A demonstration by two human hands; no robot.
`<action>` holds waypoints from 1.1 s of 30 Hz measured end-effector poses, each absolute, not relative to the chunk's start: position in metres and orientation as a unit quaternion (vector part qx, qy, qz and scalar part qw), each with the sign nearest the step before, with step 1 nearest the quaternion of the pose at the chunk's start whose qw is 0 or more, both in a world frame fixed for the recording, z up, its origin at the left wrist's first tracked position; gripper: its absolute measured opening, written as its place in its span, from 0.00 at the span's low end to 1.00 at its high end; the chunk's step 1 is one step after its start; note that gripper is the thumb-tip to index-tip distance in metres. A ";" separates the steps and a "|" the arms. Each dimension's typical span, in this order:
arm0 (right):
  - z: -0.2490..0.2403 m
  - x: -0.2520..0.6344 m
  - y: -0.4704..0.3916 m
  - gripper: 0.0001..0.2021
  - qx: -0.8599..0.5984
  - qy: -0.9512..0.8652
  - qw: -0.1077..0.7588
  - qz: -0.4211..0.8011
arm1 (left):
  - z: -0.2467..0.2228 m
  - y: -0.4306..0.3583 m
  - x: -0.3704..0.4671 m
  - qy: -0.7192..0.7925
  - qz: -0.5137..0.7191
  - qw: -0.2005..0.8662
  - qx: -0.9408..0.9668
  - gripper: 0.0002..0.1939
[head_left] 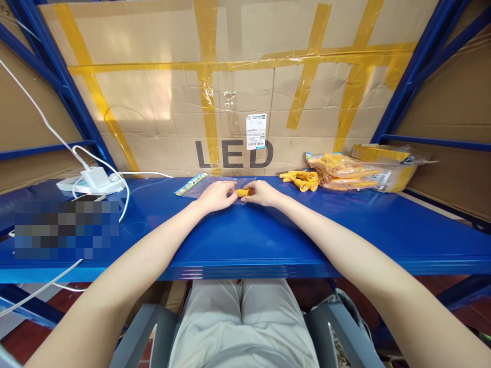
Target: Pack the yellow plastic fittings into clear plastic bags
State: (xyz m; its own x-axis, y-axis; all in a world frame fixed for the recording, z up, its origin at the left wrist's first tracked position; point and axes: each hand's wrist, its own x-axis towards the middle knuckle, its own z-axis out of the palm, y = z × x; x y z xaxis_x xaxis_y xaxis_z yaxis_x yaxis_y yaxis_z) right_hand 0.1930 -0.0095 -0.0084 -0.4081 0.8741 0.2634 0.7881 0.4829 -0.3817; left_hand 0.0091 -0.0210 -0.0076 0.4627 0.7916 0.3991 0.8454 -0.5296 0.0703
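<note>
Near the middle of the blue shelf, a yellow plastic piece lies between my two hands. My right hand is closed on its right end, with thumb and fingers round it. On the other side, my left hand has its fingers curled at the piece's left end; whether it grips the piece or the bag is too small to tell. A clear plastic bag with a colourful header lies flat behind and beside my left hand, partly under the hands.
Loose yellow pieces, filled bags and an open carton stand at the back right of the blue shelf. A white charger with cables is on the left. Taped cardboard forms the back.
</note>
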 end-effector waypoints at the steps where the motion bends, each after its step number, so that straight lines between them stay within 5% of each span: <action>1: -0.009 0.193 -0.010 0.17 -0.498 -0.835 0.209 0.105 | -0.005 -0.019 0.004 -0.505 -0.196 0.073 -0.837 0.14; 10: -0.015 0.193 -0.007 0.20 -0.522 -0.819 0.196 0.132 | 0.001 0.013 -0.073 -0.821 -0.139 0.032 -0.553 0.28; 16: -0.013 0.193 -0.008 0.17 -0.510 -0.819 0.219 0.148 | -0.011 0.030 -0.090 -0.760 -0.257 -0.094 -0.590 0.09; 27: -0.001 0.208 -0.003 0.11 -0.505 -0.839 0.201 0.025 | -0.016 0.028 -0.066 -0.613 -0.412 -0.354 -0.574 0.28; 33: 0.003 0.217 -0.002 0.11 -0.507 -0.832 0.216 0.067 | -0.014 0.026 -0.059 -0.606 -0.445 -0.382 -0.537 0.20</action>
